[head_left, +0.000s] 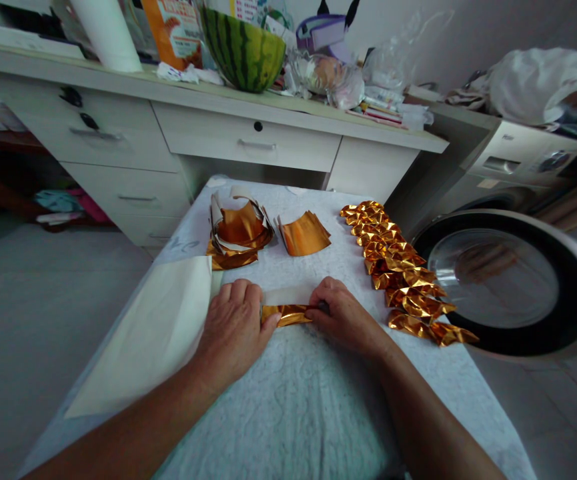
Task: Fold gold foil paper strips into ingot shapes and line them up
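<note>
A strip of gold foil paper [287, 315] with a pale border lies flat on the covered table, between both hands. My left hand [235, 320] is closed over the strip's left end, its thumb along the lower edge. Fingers of my right hand [341, 312] pinch the right end; a small dark spot shows beside them. Beyond the hands stand a curled stack of gold foil sheets [241, 227] and a smaller curved stack of gold sheets [305, 233]. Several folded gold foil pieces [398, 267] line up along the table's right side.
A large cream paper sheet [153, 327] lies left of my left hand. Past the table [343, 400] stands a white desk [288, 143] carrying half a watermelon [243, 50] and bags. On the right, a washing machine's open round door [503, 283] reaches close to the table edge.
</note>
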Motion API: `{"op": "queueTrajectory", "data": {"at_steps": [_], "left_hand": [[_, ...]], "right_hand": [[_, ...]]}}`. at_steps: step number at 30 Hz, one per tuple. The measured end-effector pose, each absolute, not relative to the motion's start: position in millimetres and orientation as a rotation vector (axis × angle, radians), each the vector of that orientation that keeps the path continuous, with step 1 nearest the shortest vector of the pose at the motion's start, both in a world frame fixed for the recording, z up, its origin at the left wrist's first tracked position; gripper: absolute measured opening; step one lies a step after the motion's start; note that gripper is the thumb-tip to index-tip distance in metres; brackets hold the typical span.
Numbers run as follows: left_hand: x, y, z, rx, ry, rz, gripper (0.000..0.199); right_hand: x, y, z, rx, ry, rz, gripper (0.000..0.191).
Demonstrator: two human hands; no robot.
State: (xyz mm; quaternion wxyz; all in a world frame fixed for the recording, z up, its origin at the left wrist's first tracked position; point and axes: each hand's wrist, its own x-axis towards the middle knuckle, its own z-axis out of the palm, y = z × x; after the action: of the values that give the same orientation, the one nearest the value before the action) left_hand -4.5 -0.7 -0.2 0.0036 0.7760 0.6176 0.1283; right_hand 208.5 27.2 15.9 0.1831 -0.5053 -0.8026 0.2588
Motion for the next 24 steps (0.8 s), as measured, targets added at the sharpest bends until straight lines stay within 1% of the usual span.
{"op": "queueTrajectory", "data": {"at_steps": [5, 12, 17, 24], "left_hand": [[-4.4, -0.2, -1.6, 2.424, 1.906, 0.413, 0.024], [-4.5, 0.5, -1.2, 2.423, 1.893, 0.410, 0.024], [-4.7, 0.1, -1.5, 2.434, 1.909, 0.438, 0.028], [-5.0, -0.2, -2.1, 2.422, 1.921, 0.451, 0.029]], "right_hand": [[205.4, 26.8, 10.6, -1.500, -2.221, 0.629, 0.005], [201.2, 27.9, 12.4, -1.507, -2.250, 0.654, 0.008], [200.9, 28.0, 10.0, -1.505, -2.232, 0.623, 0.008], [198.8, 28.4, 10.7, -1.479, -2.274, 0.637, 0.013]]}}
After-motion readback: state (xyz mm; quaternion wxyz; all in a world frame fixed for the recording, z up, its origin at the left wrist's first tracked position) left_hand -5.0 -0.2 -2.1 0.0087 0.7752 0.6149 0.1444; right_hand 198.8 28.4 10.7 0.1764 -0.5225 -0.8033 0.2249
